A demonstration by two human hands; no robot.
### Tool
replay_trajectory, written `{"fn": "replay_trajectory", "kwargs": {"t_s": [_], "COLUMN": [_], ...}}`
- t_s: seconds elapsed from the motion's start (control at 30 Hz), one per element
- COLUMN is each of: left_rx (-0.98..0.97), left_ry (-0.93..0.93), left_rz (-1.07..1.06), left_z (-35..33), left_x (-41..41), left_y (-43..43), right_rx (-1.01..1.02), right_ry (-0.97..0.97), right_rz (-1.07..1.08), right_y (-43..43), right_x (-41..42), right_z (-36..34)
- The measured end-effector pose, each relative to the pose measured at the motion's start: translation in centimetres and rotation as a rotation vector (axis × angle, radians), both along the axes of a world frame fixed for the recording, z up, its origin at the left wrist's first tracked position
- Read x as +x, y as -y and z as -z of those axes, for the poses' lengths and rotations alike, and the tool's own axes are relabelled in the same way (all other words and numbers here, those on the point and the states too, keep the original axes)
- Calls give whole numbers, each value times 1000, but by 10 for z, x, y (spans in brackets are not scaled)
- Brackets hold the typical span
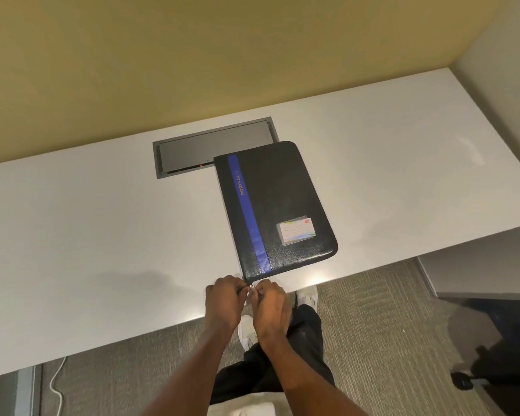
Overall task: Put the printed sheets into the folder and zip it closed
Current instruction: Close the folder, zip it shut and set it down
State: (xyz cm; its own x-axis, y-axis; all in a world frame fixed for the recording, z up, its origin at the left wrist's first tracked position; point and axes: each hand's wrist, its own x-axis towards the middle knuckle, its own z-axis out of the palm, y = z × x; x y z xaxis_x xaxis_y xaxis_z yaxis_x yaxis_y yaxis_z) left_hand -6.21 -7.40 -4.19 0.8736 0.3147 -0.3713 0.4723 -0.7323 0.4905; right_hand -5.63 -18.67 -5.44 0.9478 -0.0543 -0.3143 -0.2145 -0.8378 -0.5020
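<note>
A black folder [285,199] with a blue stripe and the word PORTFOLIO lies shut on the white desk [102,235], a card pocket on its cover. Its near left corner reaches the desk's front edge. My left hand [224,301] pinches that corner of the folder. My right hand [269,301] sits right beside it, fingers closed on the small metal zipper pull [252,287] at the same corner. No printed sheets are in sight.
A grey cable hatch [192,148] is set into the desk behind the folder, partly under its far corner. A yellow wall stands behind the desk. Below are carpet, my legs and white shoes, a white cable at left and a chair base at right.
</note>
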Motion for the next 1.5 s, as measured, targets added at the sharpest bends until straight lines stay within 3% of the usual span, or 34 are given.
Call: {"fn": "replay_trajectory", "kwargs": {"t_s": [0.13,0.27,0.53,0.67,0.8,0.93,1.17,1.5], "left_rx": [186,281,261,250,266,256,335,381], "left_ry": [-34,-69,-75,-59,100,192,-56,-114], "left_rz": [188,269,243,274,266,399,494,687], "left_z": [0,1,7,9,6,-3,2,30], "left_x": [9,12,9,8,6,29,96,142], "left_y": [-9,-13,-15,-17,-11,22,101,111], "right_rx": [-105,-131,-152,-150,-103,-83,-67,-80], "right_ry": [34,58,171,139,114,99,63,-18], "right_rz": [-74,51,234,308,341,295,254,140], "right_y": [3,10,77,110,128,133,140,154], "right_x": [8,14,44,63,76,79,82,88], "right_z": [0,2,10,11,11,11,10,14]}}
